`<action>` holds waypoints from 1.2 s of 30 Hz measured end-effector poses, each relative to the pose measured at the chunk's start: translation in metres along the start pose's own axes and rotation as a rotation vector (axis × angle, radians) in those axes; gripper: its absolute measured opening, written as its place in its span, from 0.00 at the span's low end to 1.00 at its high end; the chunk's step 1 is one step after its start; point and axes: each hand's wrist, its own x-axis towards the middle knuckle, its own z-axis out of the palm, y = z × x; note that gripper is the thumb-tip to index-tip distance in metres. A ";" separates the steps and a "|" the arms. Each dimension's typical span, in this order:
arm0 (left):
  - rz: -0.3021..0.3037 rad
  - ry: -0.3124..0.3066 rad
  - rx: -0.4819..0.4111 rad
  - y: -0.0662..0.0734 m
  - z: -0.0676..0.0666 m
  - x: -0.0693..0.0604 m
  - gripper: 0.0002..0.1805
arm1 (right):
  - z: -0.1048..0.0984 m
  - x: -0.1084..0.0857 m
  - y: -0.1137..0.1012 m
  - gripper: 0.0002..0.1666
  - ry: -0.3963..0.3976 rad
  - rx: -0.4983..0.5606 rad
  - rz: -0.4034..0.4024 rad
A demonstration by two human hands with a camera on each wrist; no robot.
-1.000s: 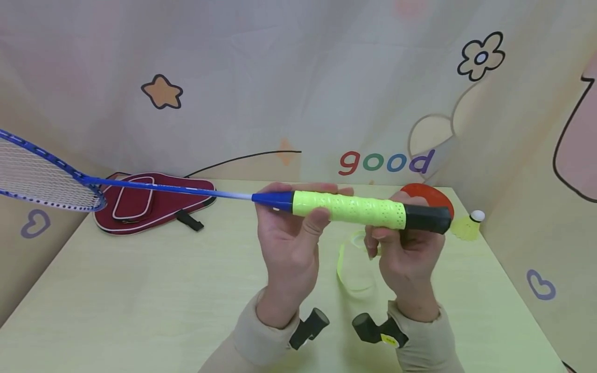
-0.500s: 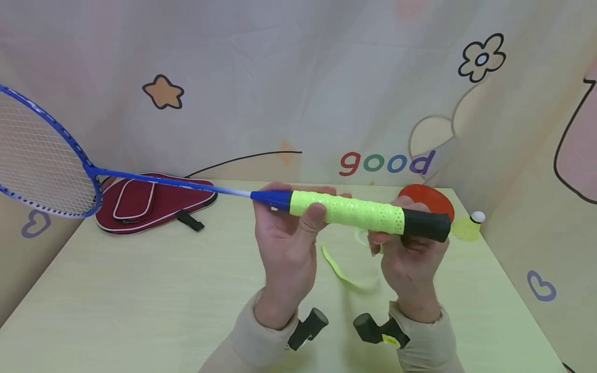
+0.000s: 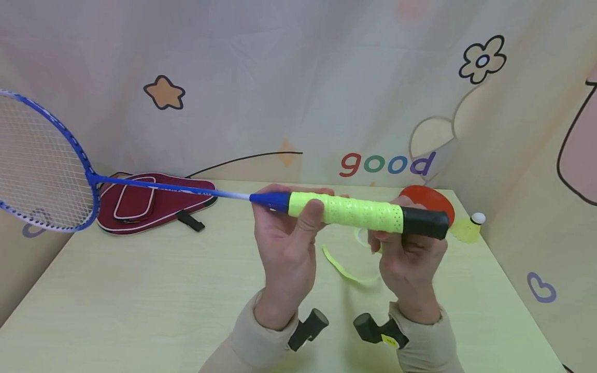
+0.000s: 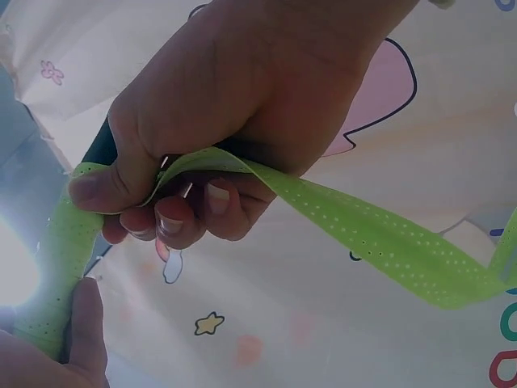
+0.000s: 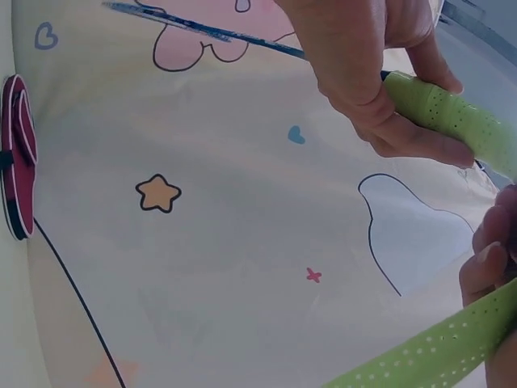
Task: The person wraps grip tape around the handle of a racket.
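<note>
A blue badminton racket (image 3: 200,191) is held level in the air, its strung head at far left. Lime-green perforated overgrip (image 3: 350,211) covers most of the handle, and the butt end (image 3: 422,223) is bare black. My left hand (image 3: 289,254) grips the handle beside the blue cone, thumb on the green wrap, fingers behind. Near the black end, my right hand (image 3: 412,264) pinches the overgrip tape against the handle. From its fingers a loose length of overgrip tape (image 4: 380,238) trails away, hanging below the handle in the head view.
A maroon racket bag (image 3: 140,204) with a black strap lies at the table's back left. At back right sit a red round object (image 3: 431,199) and a yellow shuttlecock (image 3: 468,228). A pale ring (image 3: 360,237) shows partly behind my right hand.
The racket has turned about its handle, so its head shows wider than a second ago. The loose tape has swung left. Both hands keep nearly the same places.
</note>
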 end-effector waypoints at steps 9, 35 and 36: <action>-0.017 0.057 0.019 0.000 -0.002 0.000 0.25 | 0.001 -0.003 -0.001 0.32 0.033 0.070 0.020; 0.134 -0.155 0.003 -0.002 -0.003 0.005 0.21 | -0.005 0.001 -0.004 0.31 0.017 0.055 0.036; 0.133 -0.152 0.009 -0.003 -0.003 0.005 0.21 | -0.006 0.001 -0.004 0.31 0.010 0.047 0.035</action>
